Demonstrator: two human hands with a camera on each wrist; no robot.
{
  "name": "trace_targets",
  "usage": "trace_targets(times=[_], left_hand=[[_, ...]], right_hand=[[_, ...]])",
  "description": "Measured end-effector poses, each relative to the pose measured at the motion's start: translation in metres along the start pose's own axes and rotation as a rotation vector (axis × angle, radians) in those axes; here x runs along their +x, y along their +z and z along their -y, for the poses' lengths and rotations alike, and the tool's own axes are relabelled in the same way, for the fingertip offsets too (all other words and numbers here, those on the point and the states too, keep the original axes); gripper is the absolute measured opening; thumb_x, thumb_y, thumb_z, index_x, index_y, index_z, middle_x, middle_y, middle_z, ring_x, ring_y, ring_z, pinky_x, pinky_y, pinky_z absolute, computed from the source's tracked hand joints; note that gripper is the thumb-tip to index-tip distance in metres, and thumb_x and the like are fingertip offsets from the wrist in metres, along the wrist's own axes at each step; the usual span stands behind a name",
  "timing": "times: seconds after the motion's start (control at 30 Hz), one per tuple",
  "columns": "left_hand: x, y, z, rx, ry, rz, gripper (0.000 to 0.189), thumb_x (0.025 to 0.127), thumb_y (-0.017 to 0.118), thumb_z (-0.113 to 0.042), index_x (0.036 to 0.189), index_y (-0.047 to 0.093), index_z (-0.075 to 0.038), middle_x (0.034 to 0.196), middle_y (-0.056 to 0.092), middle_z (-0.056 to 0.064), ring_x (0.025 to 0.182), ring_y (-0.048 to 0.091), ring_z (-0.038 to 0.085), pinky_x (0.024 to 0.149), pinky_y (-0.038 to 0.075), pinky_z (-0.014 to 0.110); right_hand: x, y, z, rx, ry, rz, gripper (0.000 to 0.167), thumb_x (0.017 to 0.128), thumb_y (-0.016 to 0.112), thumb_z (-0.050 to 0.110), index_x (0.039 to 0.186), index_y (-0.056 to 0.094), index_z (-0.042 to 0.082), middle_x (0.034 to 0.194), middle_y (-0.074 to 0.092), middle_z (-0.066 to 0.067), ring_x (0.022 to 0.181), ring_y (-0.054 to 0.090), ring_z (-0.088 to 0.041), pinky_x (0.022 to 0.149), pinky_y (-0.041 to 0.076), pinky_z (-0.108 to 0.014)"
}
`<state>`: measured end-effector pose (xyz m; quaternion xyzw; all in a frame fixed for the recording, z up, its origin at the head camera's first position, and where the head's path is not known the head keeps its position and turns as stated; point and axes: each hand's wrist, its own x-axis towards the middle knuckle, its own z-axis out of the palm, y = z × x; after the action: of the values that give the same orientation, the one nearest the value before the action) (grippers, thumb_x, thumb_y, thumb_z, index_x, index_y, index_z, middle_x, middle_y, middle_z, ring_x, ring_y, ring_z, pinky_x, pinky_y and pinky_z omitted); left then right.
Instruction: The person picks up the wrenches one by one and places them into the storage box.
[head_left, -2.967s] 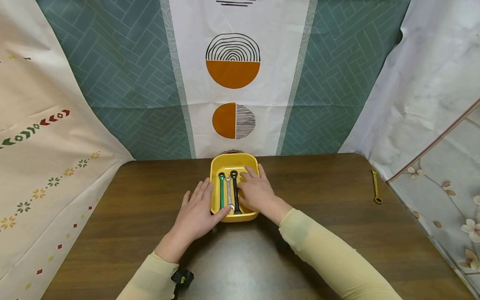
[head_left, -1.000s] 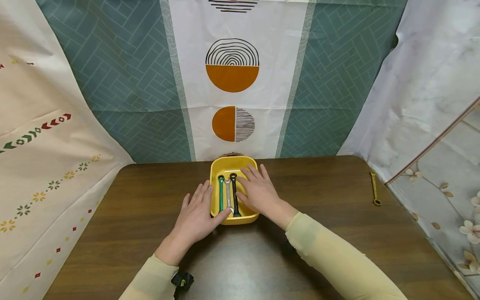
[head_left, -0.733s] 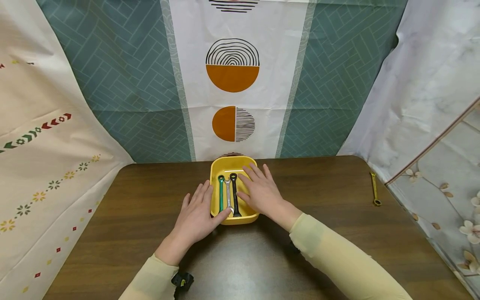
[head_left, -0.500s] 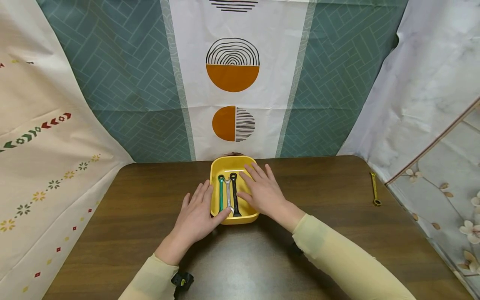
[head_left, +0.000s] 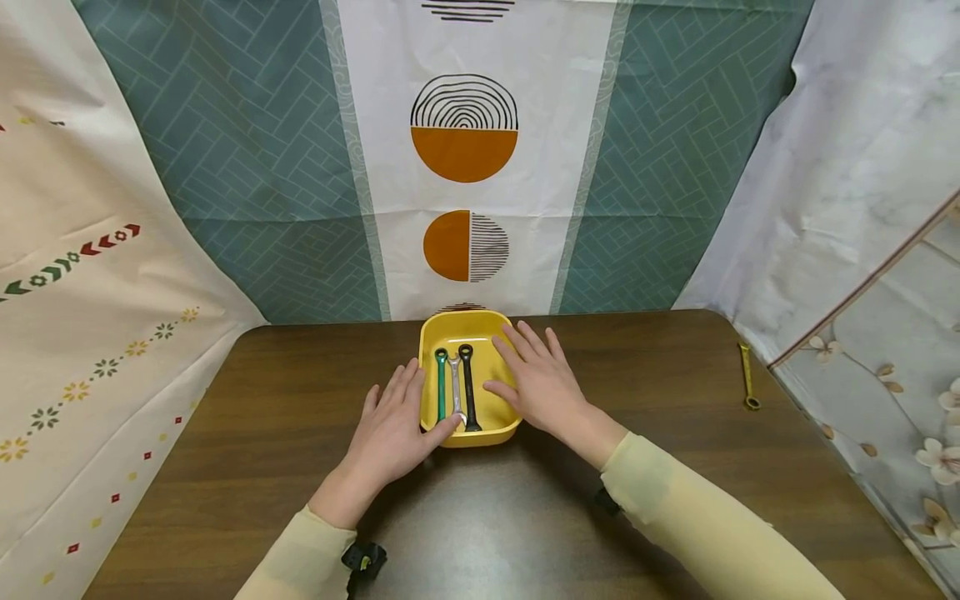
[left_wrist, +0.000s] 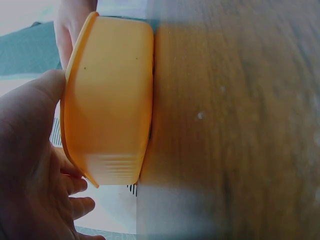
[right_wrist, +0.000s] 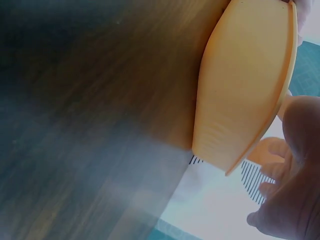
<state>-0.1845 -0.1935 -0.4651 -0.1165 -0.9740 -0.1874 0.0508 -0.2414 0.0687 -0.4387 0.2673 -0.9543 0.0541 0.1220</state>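
Note:
A yellow plastic tray (head_left: 480,439) sits at the table's far edge in the head view. Side by side in it lie a green wrench (head_left: 441,392), a silver wrench (head_left: 455,385) and a black wrench (head_left: 469,392). My left hand (head_left: 390,427) rests at the tray's left rim, fingers straight, thumb over the front corner and the silver wrench's near end. My right hand (head_left: 543,390) is spread over the right rim, its thumb reaching inside, holding nothing. In the left wrist view the tray's outer wall (left_wrist: 110,95) stands beside my palm. The right wrist view shows the opposite wall (right_wrist: 240,80).
A golden-yellow wrench (head_left: 747,377) lies alone near the right edge of the brown wooden table (head_left: 637,375). Behind the tray hangs a patterned cloth (head_left: 472,192). More cloths (head_left: 840,183) close off both sides.
My right hand has drawn back rightward, from inside the tray beside the black wrench to over its right rim. The left hand and the wrenches stay in place.

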Motion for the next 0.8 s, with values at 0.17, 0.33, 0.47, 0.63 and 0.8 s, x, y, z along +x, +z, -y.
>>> trace_targets(times=[0.17,0.33,0.47,0.63,0.8], left_hand=[[0.0,-0.001,0.001,-0.007,-0.001,0.001,0.108,0.101,0.064,-0.073,0.17,0.033,0.003,0.18,0.025,0.02,0.166,0.024,0.041,0.128,0.02,0.073],[0.0,-0.002,0.0,-0.013,0.001,0.002,0.108,0.101,0.064,-0.073,0.171,0.033,0.003,0.18,0.025,0.02,0.166,0.024,0.042,0.128,0.019,0.073],[0.0,-0.002,0.0,-0.014,-0.002,0.009,0.108,0.101,0.064,-0.073,0.171,0.033,0.003,0.181,0.024,0.02,0.166,0.023,0.042,0.128,0.019,0.073],[-0.001,-0.001,0.001,-0.016,-0.008,0.014,0.108,0.101,0.063,-0.073,0.171,0.032,0.003,0.181,0.022,0.019,0.166,0.023,0.042,0.128,0.018,0.073],[-0.001,-0.001,0.001,-0.013,-0.012,0.018,0.109,0.101,0.063,-0.074,0.171,0.032,0.003,0.182,0.021,0.019,0.167,0.022,0.041,0.129,0.017,0.073]], right_hand=[[-0.003,-0.002,-0.006,0.006,0.007,-0.011,0.076,0.109,0.064,0.056,0.168,0.048,0.01,0.177,0.036,-0.014,0.166,0.026,-0.036,0.133,0.012,-0.065],[-0.008,-0.006,-0.013,0.027,0.012,-0.032,0.078,0.107,0.068,0.056,0.167,0.049,0.009,0.175,0.04,-0.016,0.165,0.028,-0.037,0.132,0.012,-0.066],[-0.012,-0.008,-0.018,0.03,0.021,-0.032,0.079,0.107,0.069,0.054,0.168,0.048,0.009,0.175,0.04,-0.016,0.165,0.028,-0.038,0.132,0.013,-0.066],[-0.017,-0.01,-0.025,0.024,0.037,-0.018,0.079,0.108,0.069,0.053,0.169,0.046,0.009,0.176,0.038,-0.016,0.166,0.027,-0.038,0.132,0.012,-0.066],[-0.022,-0.013,-0.033,0.034,0.054,-0.016,0.078,0.109,0.067,0.053,0.169,0.046,0.008,0.177,0.036,-0.017,0.166,0.026,-0.038,0.133,0.009,-0.065]])
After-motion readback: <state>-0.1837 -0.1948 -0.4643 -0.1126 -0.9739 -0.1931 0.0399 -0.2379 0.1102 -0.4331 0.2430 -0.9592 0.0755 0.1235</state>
